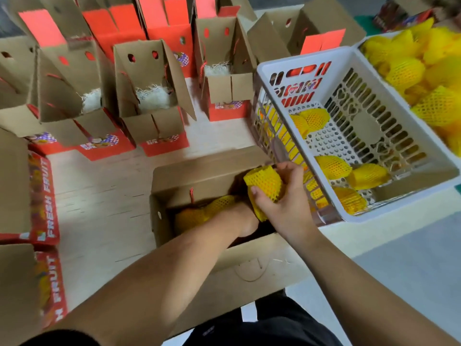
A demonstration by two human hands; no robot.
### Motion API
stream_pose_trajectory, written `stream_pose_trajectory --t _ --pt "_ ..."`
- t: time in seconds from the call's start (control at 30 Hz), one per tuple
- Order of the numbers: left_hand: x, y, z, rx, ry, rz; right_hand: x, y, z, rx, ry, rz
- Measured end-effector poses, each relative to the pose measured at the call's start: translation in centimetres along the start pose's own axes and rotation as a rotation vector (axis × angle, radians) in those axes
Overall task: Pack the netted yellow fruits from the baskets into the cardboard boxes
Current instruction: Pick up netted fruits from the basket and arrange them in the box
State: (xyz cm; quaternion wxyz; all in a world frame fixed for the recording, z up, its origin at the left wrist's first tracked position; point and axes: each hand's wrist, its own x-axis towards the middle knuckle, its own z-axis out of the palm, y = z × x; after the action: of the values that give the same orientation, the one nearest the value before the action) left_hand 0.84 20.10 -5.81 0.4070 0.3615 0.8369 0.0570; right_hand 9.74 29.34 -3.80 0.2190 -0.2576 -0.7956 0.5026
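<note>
An open cardboard box [194,171] stands right in front of me with netted yellow fruits [199,213] lying inside. My right hand [279,203] grips one netted yellow fruit [264,183] above the box's right side. My left hand [247,221] reaches down into the box under that fruit; its fingers are hidden. To the right, a tilted white plastic basket [311,58] holds several netted fruits [331,166]. A second basket [359,43] at the far right is piled with netted fruits [424,71].
Several open brown-and-red cardboard boxes [149,96] with white shredded padding stand in rows on the light floor beyond. Red "FRESH FRUIT" boxes [47,196] line the left edge. The white basket's rim is close against my right hand.
</note>
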Motion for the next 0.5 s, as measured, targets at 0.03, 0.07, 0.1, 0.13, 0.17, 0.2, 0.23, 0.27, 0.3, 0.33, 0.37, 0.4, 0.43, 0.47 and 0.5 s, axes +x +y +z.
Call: stream_pose_trajectory --t 0.03,0.07,0.1,0.13,0.17,0.2,0.23,0.27,0.3,0.33,0.37,0.4,0.43,0.47,0.5 --pt "0.1 0.0 0.2 -0.004 0.013 0.001 0.1 0.0 0.1 -0.027 0.003 0.004" --pt "0.4 0.0 0.4 -0.017 0.049 -0.004 0.2 0.0 0.2 -0.065 -0.001 0.008" --pt "0.5 -0.1 0.7 -0.039 0.086 -0.018 0.2 0.0 0.3 -0.114 -0.009 0.008" --pt "0.7 -0.1 0.8 -0.051 0.11 -0.037 0.2 0.0 0.5 -0.164 -0.021 0.005" --pt "0.8 -0.1 0.9 -0.06 0.103 -0.053 0.2 -0.1 0.6 -0.207 -0.037 0.003" --pt "0.8 -0.1 0.9 -0.084 0.073 -0.063 0.2 -0.2 0.6 -0.245 -0.061 0.006" --pt "0.7 0.0 1.0 -0.1 0.022 -0.058 0.3 -0.4 0.6 -0.301 -0.107 0.0" --pt "0.7 -0.1 1.0 -0.074 -0.04 -0.048 0.5 -0.7 0.7 -0.394 -0.181 -0.036" --pt "0.4 -0.1 0.8 -0.015 -0.109 -0.041 0.8 -0.9 0.7 -0.518 -0.28 -0.102" --pt "0.3 -0.4 0.8 0.047 -0.153 -0.023 1.3 -1.1 0.9 -0.639 -0.389 -0.176" --pt "-0.1 -0.6 0.5 0.108 -0.174 0.022 1.8 -1.2 1.1 -0.747 -0.495 -0.234" --pt "-0.3 -1.1 0.5 0.14 -0.184 0.073 2.4 -1.2 1.4 -0.844 -0.592 -0.27" --pt "-0.6 -1.6 0.3 0.158 -0.199 0.124 2.9 -1.1 1.8 -0.938 -0.68 -0.295" --pt "-0.8 -2.3 0.2 0.175 -0.221 0.175 3.3 -0.9 2.2 -1.034 -0.766 -0.313" --pt "-1.2 -3.0 0.0 0.188 -0.242 0.222 3.5 -0.5 2.5 -1.135 -0.853 -0.332"
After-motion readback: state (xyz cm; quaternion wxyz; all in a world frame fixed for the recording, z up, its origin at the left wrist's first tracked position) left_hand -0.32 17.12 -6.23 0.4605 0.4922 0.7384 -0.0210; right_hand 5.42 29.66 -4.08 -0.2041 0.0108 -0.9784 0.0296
